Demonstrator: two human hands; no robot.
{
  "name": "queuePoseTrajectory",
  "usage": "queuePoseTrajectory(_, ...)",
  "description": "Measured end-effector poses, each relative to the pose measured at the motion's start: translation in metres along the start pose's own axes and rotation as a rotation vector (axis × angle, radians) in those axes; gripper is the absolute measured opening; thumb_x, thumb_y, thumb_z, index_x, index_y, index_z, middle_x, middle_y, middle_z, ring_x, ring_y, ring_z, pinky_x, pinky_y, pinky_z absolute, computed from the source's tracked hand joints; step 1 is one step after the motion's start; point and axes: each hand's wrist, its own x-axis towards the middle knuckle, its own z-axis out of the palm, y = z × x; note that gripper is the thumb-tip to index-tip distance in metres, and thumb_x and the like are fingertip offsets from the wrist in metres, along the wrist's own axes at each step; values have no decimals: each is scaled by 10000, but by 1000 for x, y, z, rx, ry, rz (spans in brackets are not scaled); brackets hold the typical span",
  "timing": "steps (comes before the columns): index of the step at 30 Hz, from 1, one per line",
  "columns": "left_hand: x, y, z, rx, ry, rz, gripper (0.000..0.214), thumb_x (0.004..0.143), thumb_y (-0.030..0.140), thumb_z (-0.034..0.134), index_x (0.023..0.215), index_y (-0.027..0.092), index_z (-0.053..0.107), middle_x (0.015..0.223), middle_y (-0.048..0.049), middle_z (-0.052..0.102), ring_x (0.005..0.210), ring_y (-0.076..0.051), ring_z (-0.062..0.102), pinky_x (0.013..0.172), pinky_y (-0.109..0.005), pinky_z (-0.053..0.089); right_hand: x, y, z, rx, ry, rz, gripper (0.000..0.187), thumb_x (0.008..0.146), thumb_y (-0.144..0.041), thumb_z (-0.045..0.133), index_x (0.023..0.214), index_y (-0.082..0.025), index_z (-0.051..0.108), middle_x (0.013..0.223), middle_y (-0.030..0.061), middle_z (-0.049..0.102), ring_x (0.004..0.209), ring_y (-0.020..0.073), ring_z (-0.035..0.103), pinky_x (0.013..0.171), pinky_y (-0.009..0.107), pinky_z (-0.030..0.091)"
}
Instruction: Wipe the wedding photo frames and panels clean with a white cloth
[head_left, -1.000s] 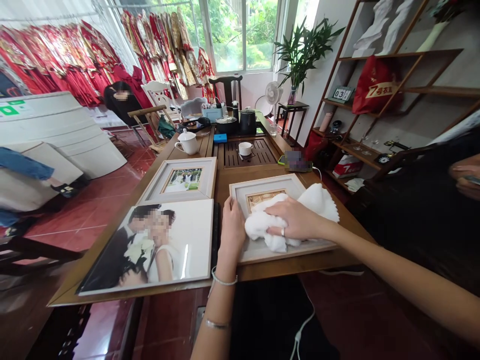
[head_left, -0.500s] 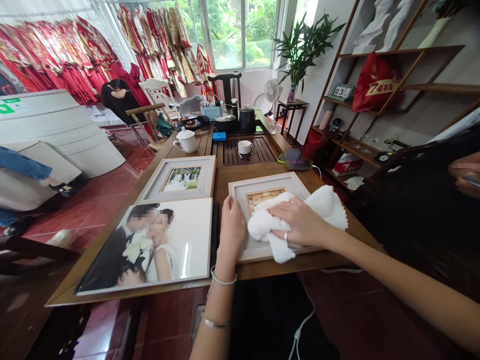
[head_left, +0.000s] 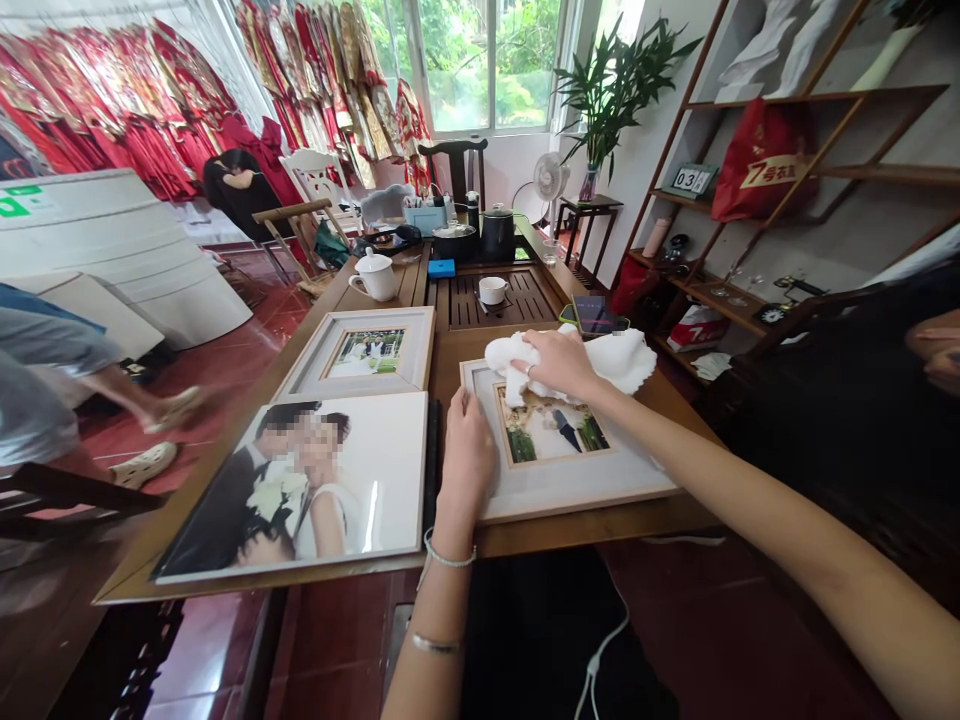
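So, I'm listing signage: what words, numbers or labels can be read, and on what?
"03": green rectangular desk calendar; last card too small.
"7号衣": large red bag; final character unclear.
"7": smaller red-and-white package below; rest too small.
Unreadable: green-marked white label, far left; dark flat device.

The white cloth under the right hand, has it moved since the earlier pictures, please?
Yes, the white cloth has moved forward, from over the middle and near part of the framed picture to its far edge, nearer the slatted tea tray.
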Motion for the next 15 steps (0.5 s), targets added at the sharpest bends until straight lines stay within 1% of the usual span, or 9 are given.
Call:
queuePoseTrajectory(4,1,1,0,-22,15,0,399,920,113,359,1288,128,512,1396,-192,484,1359,-280,438,1145,-483,353,-5,-28,0,36,-106,-149,426,873,-461,536,1190,-184,601,1176,126,693,1107,313,592,861,397,310)
queuePoseTrajectory(8,2,3,-2,-61,48,13,386,961,153,282,1266,114,515,1325,-191,551,1318,-253,478,1113,-451,383,-21,-43,-7,29,-193,-230,366,877,-456,521,1105,-184,612,1081,118,715,1045,307,615,830,382,323)
queuePoseTrajectory(10,2,3,-3,-81,55,-5,379,964,162,271,1245,112,520,1281,-191,584,1274,-250,515,1084,-445,409,-32,-44,-13,36,-245,-255,310,871,-433,529,1040,-186,614,1017,108,721,991,297,628,792,361,332)
queuePoseTrajectory(12,2,4,-4,-103,52,-57,377,964,177,281,1261,116,503,1260,-188,605,1232,-251,551,1052,-438,435,-44,-40,-21,62,-293,-299,253,856,-417,551,958,-193,613,964,94,719,925,281,633,759,344,337)
queuePoseTrajectory(15,2,5,-4,-108,55,-132,388,961,209,303,1290,114,488,1287,-190,605,1242,-261,554,1053,-449,432,-62,-28,-32,130,-348,-399,211,838,-408,584,848,-198,600,892,68,704,850,255,619,752,338,345)
